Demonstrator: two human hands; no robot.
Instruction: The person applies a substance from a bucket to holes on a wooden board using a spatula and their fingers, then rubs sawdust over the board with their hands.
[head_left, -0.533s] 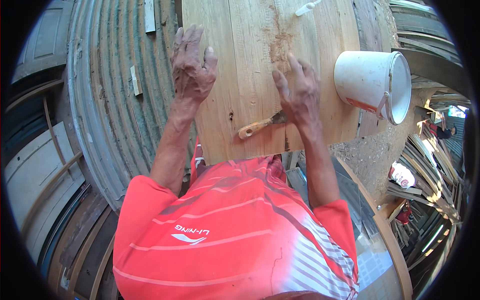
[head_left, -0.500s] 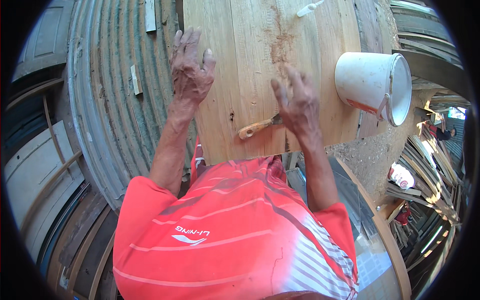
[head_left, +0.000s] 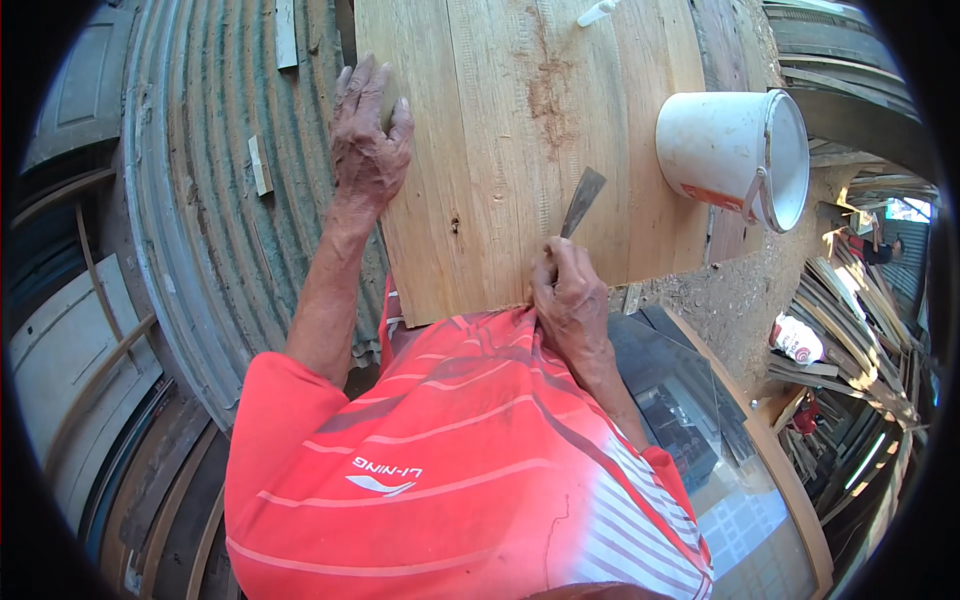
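Note:
A wide wooden panel (head_left: 490, 200) of joined planks lies in front of me, with a streak of reddish-brown dust (head_left: 549, 95) along its middle. My right hand (head_left: 572, 300) is closed round the handle of a putty knife (head_left: 582, 203) at the panel's near edge. Its flat, flared metal blade points away and slightly right; the handle is mostly hidden in the fist. My left hand (head_left: 371, 140) rests at the panel's left edge, fingers stretched out and holding nothing.
On the panel's right side lies a white bucket (head_left: 715, 145), its mouth facing right. A small white tube (head_left: 597, 13) sits at the far edge. Corrugated metal sheeting (head_left: 215, 200) spreads to the left. Stacked timber (head_left: 860, 330) and a glass-paned frame (head_left: 700, 420) are at right.
My right hand has come down and nearer and taken hold of the putty knife that lay on the panel. The blade has swung to point away from me. My left hand stays at the edge.

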